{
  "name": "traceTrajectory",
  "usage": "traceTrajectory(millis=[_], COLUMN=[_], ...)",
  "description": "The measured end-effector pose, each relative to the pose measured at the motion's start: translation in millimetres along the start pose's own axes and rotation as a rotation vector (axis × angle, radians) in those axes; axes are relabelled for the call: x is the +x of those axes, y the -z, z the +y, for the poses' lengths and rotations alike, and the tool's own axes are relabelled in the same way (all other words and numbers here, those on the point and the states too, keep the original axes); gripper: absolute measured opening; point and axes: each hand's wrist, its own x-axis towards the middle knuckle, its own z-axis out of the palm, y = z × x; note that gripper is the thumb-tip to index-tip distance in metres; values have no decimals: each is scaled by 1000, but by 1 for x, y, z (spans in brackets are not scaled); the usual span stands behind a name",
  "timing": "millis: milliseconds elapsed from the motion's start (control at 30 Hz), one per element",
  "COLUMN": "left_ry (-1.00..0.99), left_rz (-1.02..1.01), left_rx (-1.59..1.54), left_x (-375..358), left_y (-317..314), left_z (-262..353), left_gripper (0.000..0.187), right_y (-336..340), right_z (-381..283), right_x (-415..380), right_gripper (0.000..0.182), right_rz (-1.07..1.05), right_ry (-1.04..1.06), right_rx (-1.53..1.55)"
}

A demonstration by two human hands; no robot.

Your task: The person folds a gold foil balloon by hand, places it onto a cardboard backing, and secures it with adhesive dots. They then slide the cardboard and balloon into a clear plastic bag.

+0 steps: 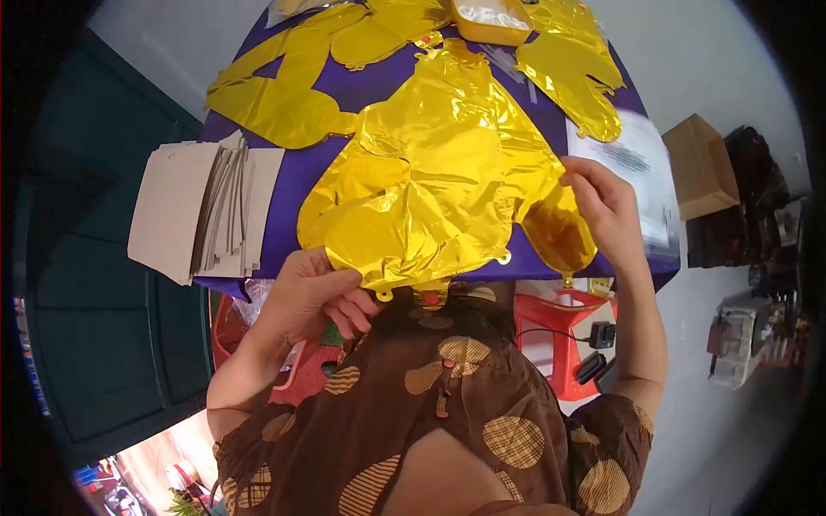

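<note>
A large, flat, crinkled gold foil balloon [447, 163] lies over the near part of the table and reaches its front edge. My left hand [314, 292] pinches the balloon's lower left edge between thumb and fingers, next to a small round tab. On the right, my right hand [607, 202] has thumb and forefinger closed on the balloon's right edge, above a rounded lobe that shows a brownish reflection. A small tail with a red mark [431, 297] hangs from the foil at the table edge, close to my body.
More flat gold foil balloons [284, 95] lie at the back left, and another [572, 73] at the back right. A yellow tray [492, 32] holds white items. Cardboard sheets [176, 185] are stacked at the left; a printed plastic sheet [624, 163] lies right. A red stool [551, 331] stands below.
</note>
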Motion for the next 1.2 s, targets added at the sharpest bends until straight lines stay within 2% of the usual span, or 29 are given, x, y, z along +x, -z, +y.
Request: traceTrajectory(millis=[133,433,1033,1133,1200], left_ry=[-15,-11,9,15,8], left_rz=[44,3,11,23,70], left_rx=[-14,-69,-106,-92,-35], left_x=[0,6,8,6,5], left_y=[6,20,15,15,12], left_z=[3,-8,-21,-19,-18], left_gripper=[24,22,26,25,25], right_y=[16,12,3,-1,-4], right_z=[7,21,27,30,28], right_x=[-18,-43,-49,-49,-50], right_gripper=[26,23,22,21,20], right_rz=[23,44,23,13,3], right_ry=[-86,1,-22,31,150], right_rx=[33,117,114,76,-21])
